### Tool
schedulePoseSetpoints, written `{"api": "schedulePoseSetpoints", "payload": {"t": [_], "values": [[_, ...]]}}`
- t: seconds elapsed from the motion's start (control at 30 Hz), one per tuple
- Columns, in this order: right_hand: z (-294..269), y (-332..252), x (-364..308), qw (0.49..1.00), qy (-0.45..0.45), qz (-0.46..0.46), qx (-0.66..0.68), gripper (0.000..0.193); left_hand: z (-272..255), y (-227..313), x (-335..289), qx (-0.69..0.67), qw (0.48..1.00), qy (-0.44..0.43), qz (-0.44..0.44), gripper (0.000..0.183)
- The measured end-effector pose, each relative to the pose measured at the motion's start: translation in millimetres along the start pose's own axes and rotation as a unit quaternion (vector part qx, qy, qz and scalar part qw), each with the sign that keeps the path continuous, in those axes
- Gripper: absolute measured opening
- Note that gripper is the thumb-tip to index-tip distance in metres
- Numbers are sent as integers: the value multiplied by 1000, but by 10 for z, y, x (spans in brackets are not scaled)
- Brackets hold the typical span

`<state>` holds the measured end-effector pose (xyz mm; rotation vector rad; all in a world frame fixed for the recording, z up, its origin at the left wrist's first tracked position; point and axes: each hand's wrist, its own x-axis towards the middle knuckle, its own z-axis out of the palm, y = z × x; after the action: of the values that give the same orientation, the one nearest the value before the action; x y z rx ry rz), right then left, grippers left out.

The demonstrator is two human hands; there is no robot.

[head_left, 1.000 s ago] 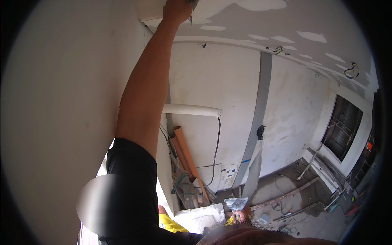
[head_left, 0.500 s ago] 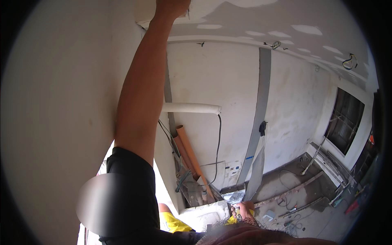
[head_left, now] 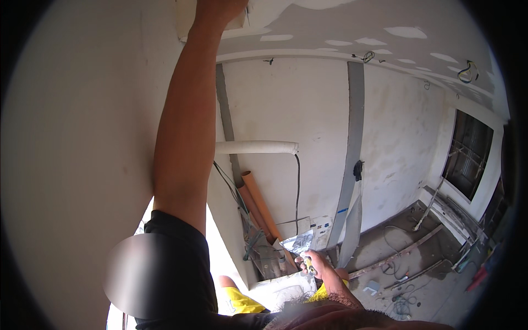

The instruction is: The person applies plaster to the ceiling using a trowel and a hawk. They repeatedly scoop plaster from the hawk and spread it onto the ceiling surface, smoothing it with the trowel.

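My left arm stretches straight up beside the wall, in a black sleeve [head_left: 179,258]. At the top, my left hand [head_left: 221,8] is by a pale boxed edge [head_left: 237,23] under the ceiling; its fingers are cut off by the picture's upper rim. Low in the middle, my right hand [head_left: 318,265] is closed around the yellow and dark handle of a putty knife. The wide, shiny blade of this putty knife [head_left: 298,241] points up and to the left, with patches on it that look like filler.
A white-wrapped pipe [head_left: 256,147] juts out with a black cable hanging from its end. Orange pipes [head_left: 263,206] lean in the corner. Loose wires [head_left: 468,72] dangle from the patched ceiling [head_left: 341,22]. Rails, cords and tools lie on the floor [head_left: 434,297] near a window [head_left: 467,154].
My right hand has risen with the putty knife, bringing the blade up and to the left. My left arm stays raised, and the view has shifted slightly.
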<state>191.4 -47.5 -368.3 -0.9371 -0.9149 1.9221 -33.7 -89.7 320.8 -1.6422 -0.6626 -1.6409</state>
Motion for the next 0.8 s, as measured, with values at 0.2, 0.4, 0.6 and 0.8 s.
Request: {"api": "schedulePoseSetpoints", "payload": {"t": [0.2,0.4,0.6,0.8], "values": [[4,37,5,1000,-1,11,5,30,-104,187,5,-20,1000,15,13,43],[21,-7,3,999,-24,14,30,30,-287,526,-86,-30,999,14,28,41],[163,-97,-49,999,-47,-3,8,27,-409,640,-38,-68,998,10,1,40],[252,-170,-100,998,-65,-4,1,24,-477,721,-6,-67,996,28,48,38]]}}
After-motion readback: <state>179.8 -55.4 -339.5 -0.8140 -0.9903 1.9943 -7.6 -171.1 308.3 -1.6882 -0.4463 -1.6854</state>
